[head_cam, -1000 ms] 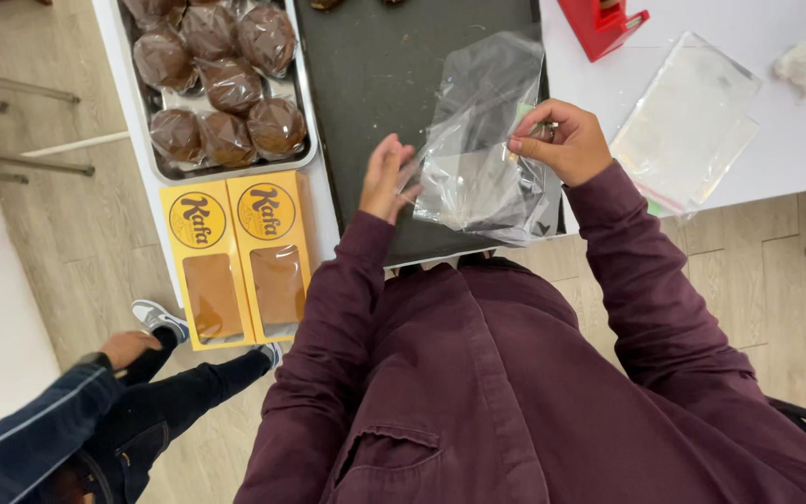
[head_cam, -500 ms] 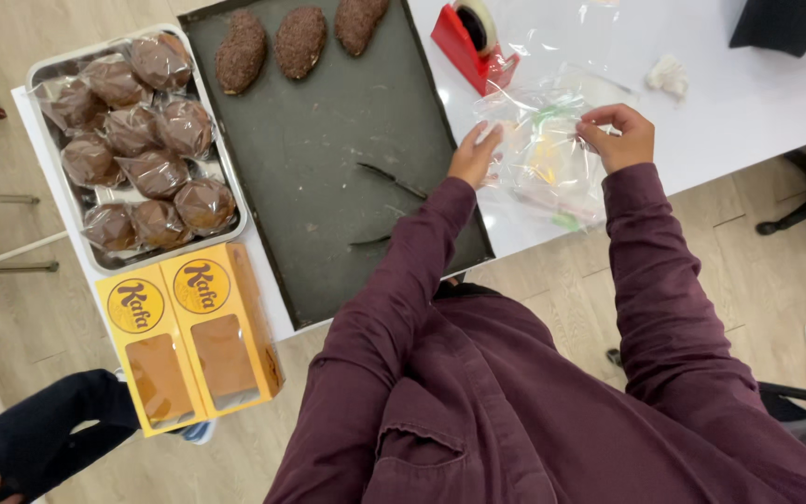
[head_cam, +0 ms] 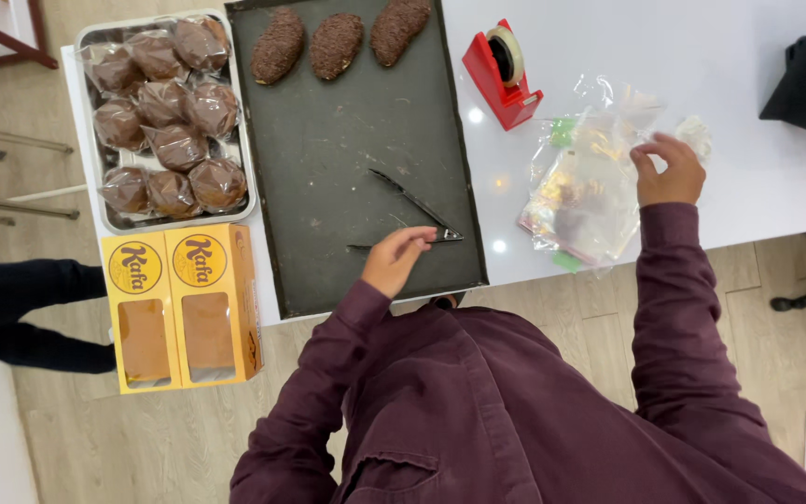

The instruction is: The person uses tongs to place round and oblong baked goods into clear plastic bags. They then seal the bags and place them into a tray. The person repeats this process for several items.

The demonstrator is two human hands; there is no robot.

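My left hand (head_cam: 394, 260) hovers over the near edge of a dark baking tray (head_cam: 347, 140), fingers apart, fingertips at the handle end of black metal tongs (head_cam: 412, 207) lying on the tray. Farther right, my right hand (head_cam: 669, 173) rests on the white table, its fingers curled on the far edge of a clear plastic bag (head_cam: 585, 191) that lies flat on a small stack of such bags. Three oblong chocolate-coated pastries (head_cam: 338, 42) lie along the tray's far end.
A metal pan (head_cam: 86, 56) to the left holds several pastries wrapped in clear film. Two orange window boxes (head_cam: 184, 303) sit at the table's near left corner. A red tape dispenser (head_cam: 504, 73) stands beyond the bags. Another person's legs (head_cam: 20, 308) show at far left.
The clear bag, held up by both hands earlier, now lies on the table. My left hand let go and moved left to the tongs on the dark tray.
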